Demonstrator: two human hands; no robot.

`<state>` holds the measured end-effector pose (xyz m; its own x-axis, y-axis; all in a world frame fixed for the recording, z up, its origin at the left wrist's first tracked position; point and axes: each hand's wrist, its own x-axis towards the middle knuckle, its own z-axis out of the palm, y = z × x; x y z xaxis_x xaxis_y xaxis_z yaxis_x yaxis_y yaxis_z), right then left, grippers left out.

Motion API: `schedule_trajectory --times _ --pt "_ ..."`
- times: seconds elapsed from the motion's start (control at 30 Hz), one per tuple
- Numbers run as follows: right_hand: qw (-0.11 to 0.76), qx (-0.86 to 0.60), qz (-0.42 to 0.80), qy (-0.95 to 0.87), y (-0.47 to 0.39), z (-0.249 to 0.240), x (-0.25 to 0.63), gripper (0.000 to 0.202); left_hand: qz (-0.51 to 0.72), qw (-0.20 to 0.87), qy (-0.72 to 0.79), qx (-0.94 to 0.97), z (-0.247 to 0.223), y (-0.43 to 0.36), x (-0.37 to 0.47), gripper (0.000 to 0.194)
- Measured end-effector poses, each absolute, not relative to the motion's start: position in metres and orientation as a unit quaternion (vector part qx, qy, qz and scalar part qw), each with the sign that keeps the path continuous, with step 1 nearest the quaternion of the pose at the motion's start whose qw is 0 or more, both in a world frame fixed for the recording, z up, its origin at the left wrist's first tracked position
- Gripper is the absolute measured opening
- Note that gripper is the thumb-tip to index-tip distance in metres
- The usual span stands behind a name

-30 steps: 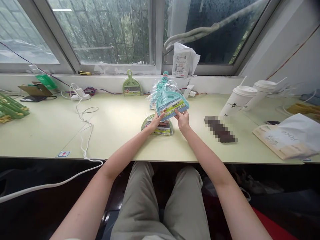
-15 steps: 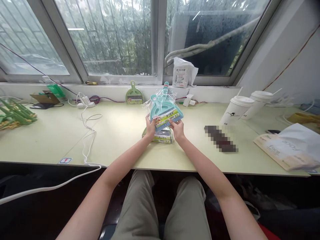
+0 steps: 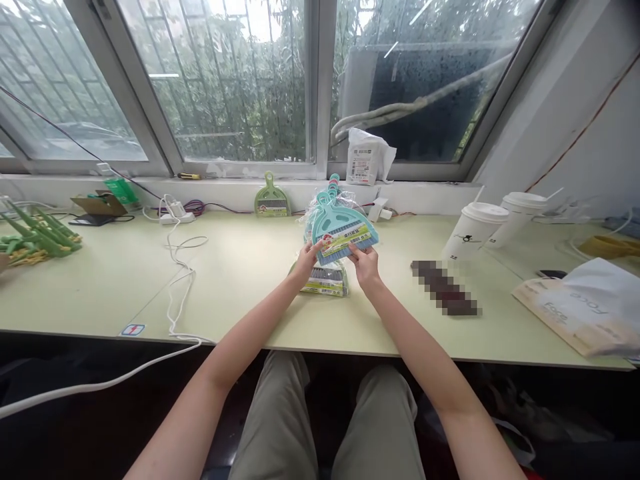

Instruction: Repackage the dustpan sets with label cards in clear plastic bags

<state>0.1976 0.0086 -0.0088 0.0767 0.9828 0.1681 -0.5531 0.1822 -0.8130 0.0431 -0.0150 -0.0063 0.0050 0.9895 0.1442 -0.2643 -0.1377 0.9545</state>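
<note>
Both my hands grip the lower corners of a turquoise dustpan-and-brush set [image 3: 336, 219] in clear plastic wrap, tilted, with a colourful label across its blue bristles. My left hand [image 3: 307, 261] pinches its left corner. On the lower right edge, my right hand [image 3: 365, 260] has its thumb over the front. Behind and just below lies a green wrapped dustpan set [image 3: 327, 283] on the table, partly hidden by the held one and my left hand. More turquoise handles show behind the held set. Against the wall leans another green dustpan set [image 3: 272, 199].
Two white lidded cups [image 3: 475, 230] with straws stand right of my hands, near a paper bag [image 3: 575, 307] and a blurred dark patch. White cables [image 3: 175, 287] run across the left of the table. Green plant-like stems [image 3: 40, 237] lie far left. A white package [image 3: 367, 159] sits on the sill.
The turquoise set has shifted slightly right and turned in my hands, so its label now faces me more squarely. My view has tilted up a little.
</note>
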Motion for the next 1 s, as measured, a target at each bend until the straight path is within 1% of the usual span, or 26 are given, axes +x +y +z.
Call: schedule_trajectory --times 0.1,0.23,0.27,0.33,0.43,0.53,0.6,0.67,0.7,0.73,0.8,0.87,0.9,0.93,1.0 --pt "0.664 -0.294 0.576 -0.375 0.006 -0.007 0.196 0.034 0.609 0.542 0.370 0.446 -0.006 -0.022 0.047 0.058" --pt "0.700 -0.277 0.567 -0.335 0.007 -0.004 0.202 0.031 0.506 0.620 0.317 0.509 -0.002 -0.035 0.055 0.065" --pt "0.705 -0.269 0.567 -0.330 0.008 -0.003 0.203 0.030 0.499 0.626 0.302 0.517 -0.001 -0.036 0.055 0.064" --pt "0.701 -0.255 0.575 -0.335 0.010 -0.003 0.205 0.029 0.533 0.612 0.288 0.508 0.001 -0.034 0.053 0.060" --pt "0.667 -0.254 0.597 -0.365 0.013 -0.006 0.202 0.031 0.594 0.554 0.326 0.484 0.000 -0.024 0.044 0.059" --pt "0.608 -0.282 0.624 -0.401 0.018 -0.009 0.203 0.032 0.602 0.516 0.389 0.469 -0.003 -0.014 0.034 0.060" --pt "0.548 -0.310 0.641 -0.439 0.021 -0.008 0.210 0.031 0.617 0.506 0.410 0.442 -0.004 -0.009 0.026 0.054" --pt "0.514 -0.337 0.618 -0.490 0.023 -0.004 0.219 0.035 0.642 0.501 0.416 0.404 -0.003 -0.005 0.016 0.049" --pt "0.521 -0.350 0.575 -0.525 0.023 -0.002 0.223 0.037 0.655 0.500 0.414 0.386 -0.001 -0.004 0.011 0.047" --pt "0.538 -0.360 0.506 -0.570 0.022 0.000 0.226 0.037 0.666 0.501 0.410 0.370 0.000 -0.003 0.005 0.046" --pt "0.556 -0.362 0.308 -0.682 0.017 0.003 0.230 0.035 0.675 0.514 0.391 0.356 0.003 -0.003 -0.005 0.042" --pt "0.519 -0.339 0.100 -0.778 0.012 0.003 0.229 0.038 0.663 0.546 0.360 0.364 0.005 -0.005 -0.012 0.037" --pt "0.493 -0.330 0.019 -0.805 0.010 0.002 0.228 0.035 0.649 0.565 0.346 0.374 0.005 -0.006 -0.013 0.035" --pt "0.474 -0.328 -0.042 -0.816 0.009 0.000 0.227 0.029 0.635 0.580 0.338 0.383 0.005 -0.007 -0.014 0.034" --pt "0.463 -0.338 -0.118 -0.811 0.008 -0.003 0.227 0.020 0.611 0.597 0.337 0.397 0.003 -0.009 -0.014 0.035"
